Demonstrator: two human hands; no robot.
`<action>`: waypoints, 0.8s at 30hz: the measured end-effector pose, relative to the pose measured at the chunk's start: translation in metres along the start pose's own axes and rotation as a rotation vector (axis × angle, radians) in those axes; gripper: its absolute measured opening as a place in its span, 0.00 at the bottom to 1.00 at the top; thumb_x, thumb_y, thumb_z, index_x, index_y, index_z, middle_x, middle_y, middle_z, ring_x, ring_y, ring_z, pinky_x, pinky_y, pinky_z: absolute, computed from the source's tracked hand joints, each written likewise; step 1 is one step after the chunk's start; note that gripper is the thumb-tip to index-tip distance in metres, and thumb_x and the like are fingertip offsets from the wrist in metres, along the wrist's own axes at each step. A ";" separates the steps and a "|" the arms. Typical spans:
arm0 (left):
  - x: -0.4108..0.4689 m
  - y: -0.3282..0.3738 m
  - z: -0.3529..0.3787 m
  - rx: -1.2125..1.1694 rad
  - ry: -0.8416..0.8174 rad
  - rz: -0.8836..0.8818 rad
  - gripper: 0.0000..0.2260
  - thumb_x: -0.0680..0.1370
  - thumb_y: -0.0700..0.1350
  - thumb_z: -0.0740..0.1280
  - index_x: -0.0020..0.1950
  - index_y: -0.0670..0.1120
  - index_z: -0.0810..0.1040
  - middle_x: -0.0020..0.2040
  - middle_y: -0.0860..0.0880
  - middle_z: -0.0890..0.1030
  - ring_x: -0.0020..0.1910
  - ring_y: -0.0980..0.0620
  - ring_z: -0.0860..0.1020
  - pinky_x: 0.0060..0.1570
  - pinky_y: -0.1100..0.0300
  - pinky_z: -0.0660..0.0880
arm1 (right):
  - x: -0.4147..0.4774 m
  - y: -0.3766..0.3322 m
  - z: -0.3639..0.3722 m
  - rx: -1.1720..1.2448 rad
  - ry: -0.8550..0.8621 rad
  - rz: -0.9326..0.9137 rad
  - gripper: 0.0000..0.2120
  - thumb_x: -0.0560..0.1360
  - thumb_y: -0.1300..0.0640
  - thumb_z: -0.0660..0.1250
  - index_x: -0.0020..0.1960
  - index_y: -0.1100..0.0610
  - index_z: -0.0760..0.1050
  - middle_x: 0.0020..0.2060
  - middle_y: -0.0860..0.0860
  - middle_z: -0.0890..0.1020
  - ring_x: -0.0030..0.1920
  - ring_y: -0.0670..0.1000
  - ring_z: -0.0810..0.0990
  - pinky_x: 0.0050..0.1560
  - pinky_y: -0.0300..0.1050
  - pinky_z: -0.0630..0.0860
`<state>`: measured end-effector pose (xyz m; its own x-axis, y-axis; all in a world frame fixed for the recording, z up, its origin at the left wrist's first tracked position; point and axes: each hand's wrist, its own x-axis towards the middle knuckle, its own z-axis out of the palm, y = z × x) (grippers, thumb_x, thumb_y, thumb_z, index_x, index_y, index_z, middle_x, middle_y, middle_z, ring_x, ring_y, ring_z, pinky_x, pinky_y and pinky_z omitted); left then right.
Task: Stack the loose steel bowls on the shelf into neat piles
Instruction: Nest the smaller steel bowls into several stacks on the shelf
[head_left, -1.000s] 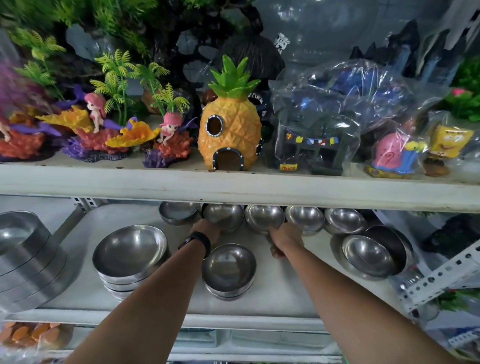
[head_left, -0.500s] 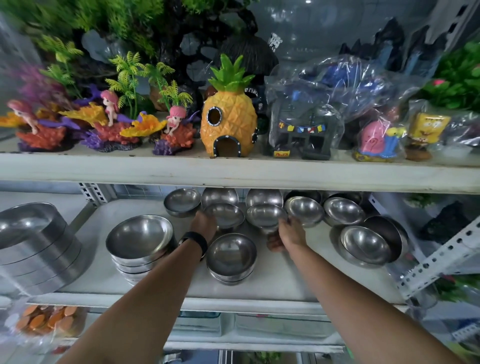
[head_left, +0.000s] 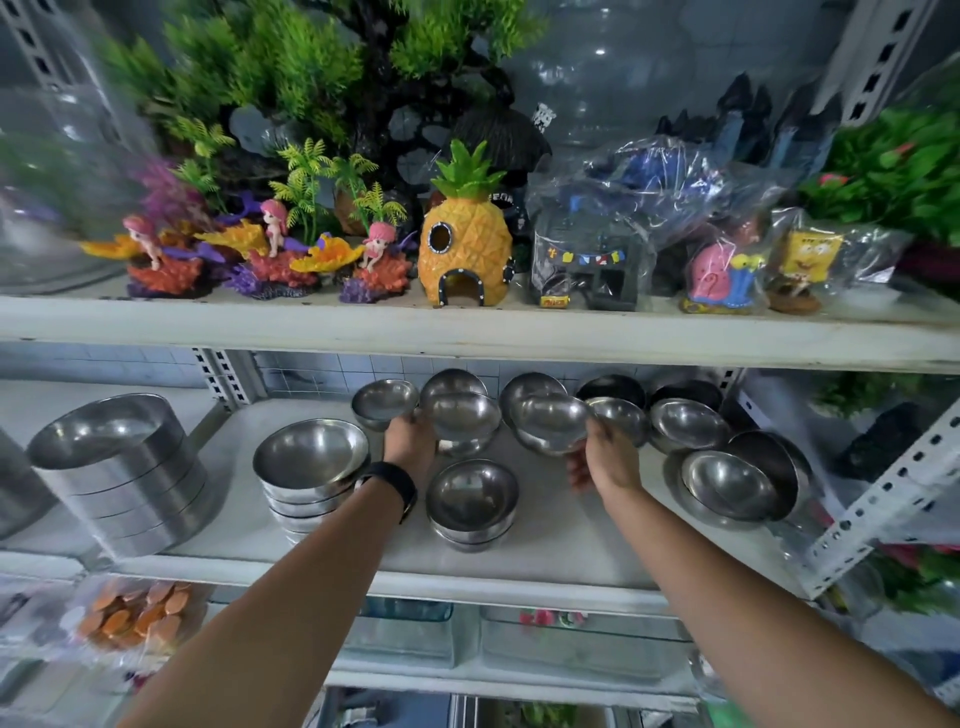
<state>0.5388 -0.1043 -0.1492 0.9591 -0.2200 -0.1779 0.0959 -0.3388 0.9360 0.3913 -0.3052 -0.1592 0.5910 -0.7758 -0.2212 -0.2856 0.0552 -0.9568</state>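
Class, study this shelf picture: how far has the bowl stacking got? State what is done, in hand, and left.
Done: two piles stand at the front, a taller pile on the left and a short pile in the middle. In hand: the left hand grips a raised bowl, the right hand a second bowl. Left: loose ones line the back, such as the back-left bowl and the back-right bowl.

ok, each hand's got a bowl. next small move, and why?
Probably carry the right-hand bowl leftward and nest it in the left-hand bowl. The right hand and left hand each grip one. Both bowls face up, look alike in size and sit nearly rim to rim, so that seems the shortest start to a pile.
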 end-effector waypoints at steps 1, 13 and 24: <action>-0.003 0.000 -0.002 0.009 0.002 0.012 0.16 0.84 0.45 0.55 0.38 0.44 0.73 0.32 0.47 0.74 0.32 0.48 0.71 0.29 0.60 0.65 | -0.003 -0.005 -0.003 0.006 -0.008 -0.015 0.25 0.85 0.47 0.56 0.46 0.68 0.78 0.29 0.60 0.81 0.23 0.56 0.78 0.22 0.45 0.75; -0.043 -0.012 -0.010 0.011 0.062 0.117 0.15 0.83 0.49 0.57 0.48 0.41 0.79 0.39 0.43 0.81 0.34 0.47 0.76 0.34 0.58 0.73 | -0.024 -0.016 -0.024 0.088 -0.051 -0.076 0.27 0.85 0.49 0.54 0.37 0.66 0.76 0.25 0.60 0.77 0.21 0.55 0.72 0.21 0.44 0.69; -0.066 -0.022 -0.011 0.252 0.085 0.160 0.15 0.83 0.47 0.58 0.52 0.40 0.80 0.50 0.40 0.82 0.50 0.41 0.78 0.46 0.58 0.68 | -0.039 -0.021 -0.014 0.000 -0.134 -0.151 0.21 0.85 0.53 0.51 0.43 0.62 0.74 0.24 0.58 0.75 0.18 0.54 0.68 0.20 0.40 0.65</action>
<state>0.4762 -0.0720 -0.1547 0.9765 -0.2156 0.0015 -0.1170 -0.5242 0.8435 0.3634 -0.2847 -0.1276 0.7220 -0.6848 -0.0983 -0.1860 -0.0553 -0.9810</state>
